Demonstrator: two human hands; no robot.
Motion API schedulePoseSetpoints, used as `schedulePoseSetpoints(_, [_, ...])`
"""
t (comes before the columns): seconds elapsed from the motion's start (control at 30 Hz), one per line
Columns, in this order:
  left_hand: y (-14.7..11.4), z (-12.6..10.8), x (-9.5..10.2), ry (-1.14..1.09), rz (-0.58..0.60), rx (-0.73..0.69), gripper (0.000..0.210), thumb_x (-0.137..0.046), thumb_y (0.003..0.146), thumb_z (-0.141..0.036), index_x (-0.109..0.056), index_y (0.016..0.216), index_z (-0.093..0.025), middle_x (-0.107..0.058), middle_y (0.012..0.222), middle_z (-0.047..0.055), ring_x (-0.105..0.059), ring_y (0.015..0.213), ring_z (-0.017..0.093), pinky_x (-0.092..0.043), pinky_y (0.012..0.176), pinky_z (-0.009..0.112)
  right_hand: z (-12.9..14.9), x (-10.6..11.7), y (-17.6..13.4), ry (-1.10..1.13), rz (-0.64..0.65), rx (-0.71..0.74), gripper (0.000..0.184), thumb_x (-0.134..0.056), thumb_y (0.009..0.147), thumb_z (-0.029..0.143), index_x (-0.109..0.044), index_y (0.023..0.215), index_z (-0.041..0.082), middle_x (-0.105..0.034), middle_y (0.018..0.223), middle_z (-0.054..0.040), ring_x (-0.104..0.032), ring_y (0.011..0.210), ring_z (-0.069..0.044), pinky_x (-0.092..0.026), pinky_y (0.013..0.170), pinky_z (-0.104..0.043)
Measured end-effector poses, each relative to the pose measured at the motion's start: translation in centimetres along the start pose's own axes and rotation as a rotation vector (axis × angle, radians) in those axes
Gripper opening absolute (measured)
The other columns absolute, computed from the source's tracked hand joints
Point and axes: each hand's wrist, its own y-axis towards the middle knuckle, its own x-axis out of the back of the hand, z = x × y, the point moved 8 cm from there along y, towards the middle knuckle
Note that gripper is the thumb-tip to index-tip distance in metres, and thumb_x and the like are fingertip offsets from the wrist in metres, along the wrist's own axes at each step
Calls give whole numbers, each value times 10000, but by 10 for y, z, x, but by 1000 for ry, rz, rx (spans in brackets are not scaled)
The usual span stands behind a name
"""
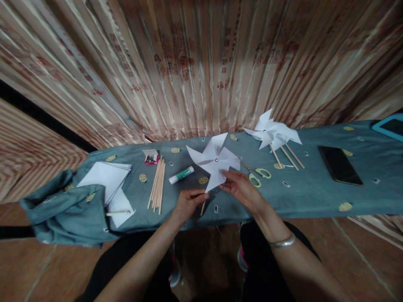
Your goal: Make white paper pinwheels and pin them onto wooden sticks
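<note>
A white paper pinwheel (210,159) with a shiny pin at its centre faces up in front of me. My left hand (190,202) is closed on its wooden stick (203,207) just below the lowest blade. With its fingertips on the lower right blade, my right hand (237,186) grips the paper; part of those fingers lies behind the blade. Green-handled scissors (258,176) lie right beside my right hand. A green and white glue stick (181,175) rests to the left of the pinwheel.
On the cloth-covered table (302,197) lie wooden sticks (157,186), a small red box of pins (151,158), paper sheets (105,178), finished pinwheels (272,132), a black phone (340,165) and a blue-framed device (390,126). A patterned curtain (201,75) hangs behind.
</note>
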Motion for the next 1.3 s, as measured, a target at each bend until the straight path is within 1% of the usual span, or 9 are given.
schedulePoseSetpoints(0.3, [-1,-1,-5,-43,19,14,312,-852,528,-393,-799,736,-167,-627,533,-1,-429,498,90,-349,527,242,-3,-11,-5,-153,-9,36,393,-903,450,492,-711,600,183,-690,580,11,-654,603,-111,-501,597,-210])
schedulePoseSetpoints(0.5, [0,-3,4,-71,-58,30,347,-870,497,-405,-801,735,-163,-668,587,22,-457,518,91,-379,544,246,8,-9,-7,-379,11,117,454,-808,579,608,-756,677,167,-734,661,-46,-619,575,-117,-436,548,-241])
schedulePoseSetpoints(0.67, [-1,-3,8,-96,-101,63,381,-886,455,-421,-803,736,-178,-722,672,54,-520,573,110,-403,563,242,46,21,-8,-278,-173,382,386,-814,603,576,-707,595,205,-668,564,-10,-491,490,-104,-339,491,-260])
schedulePoseSetpoints(0.73, [-2,-3,7,-92,-91,68,387,-888,445,-428,-803,729,-178,-725,668,58,-526,570,113,-403,560,245,60,34,-9,-264,-267,476,338,-821,611,540,-703,609,223,-676,612,1,-502,536,-114,-358,527,-266])
schedulePoseSetpoints(0.8, [-3,-3,4,-87,-74,74,386,-888,439,-430,-801,716,-177,-718,642,56,-514,546,109,-396,549,247,67,37,-8,-290,-292,521,297,-816,625,514,-726,679,236,-704,693,3,-538,604,-130,-396,590,-276])
schedulePoseSetpoints(0.9, [-3,-3,0,-79,-47,70,365,-881,455,-429,-798,702,-173,-713,623,51,-500,524,101,-390,542,245,62,26,-1,-313,-170,462,338,-809,627,523,-751,810,245,-729,776,0,-592,694,-159,-435,675,-297])
schedulePoseSetpoints(1.0, [-2,-3,-2,-80,-35,62,367,-879,460,-433,-798,705,-173,-722,634,53,-499,520,98,-391,541,243,53,14,2,-303,-75,382,370,-827,592,523,-753,814,237,-727,753,10,-607,686,-162,-441,675,-298])
schedulePoseSetpoints(1.17, [-2,-4,-4,-89,-28,48,375,-878,464,-437,-799,710,-165,-718,626,56,-498,524,101,-387,545,247,45,10,1,-242,-84,318,379,-862,525,519,-746,744,233,-708,660,16,-565,583,-147,-415,563,-280])
schedulePoseSetpoints(1.3, [-1,-6,-4,-71,-20,23,366,-862,494,-444,-795,710,-156,-696,606,47,-470,516,97,-369,537,251,38,8,2,-203,-69,285,375,-877,508,505,-745,718,223,-711,653,5,-561,558,-141,-423,554,-281])
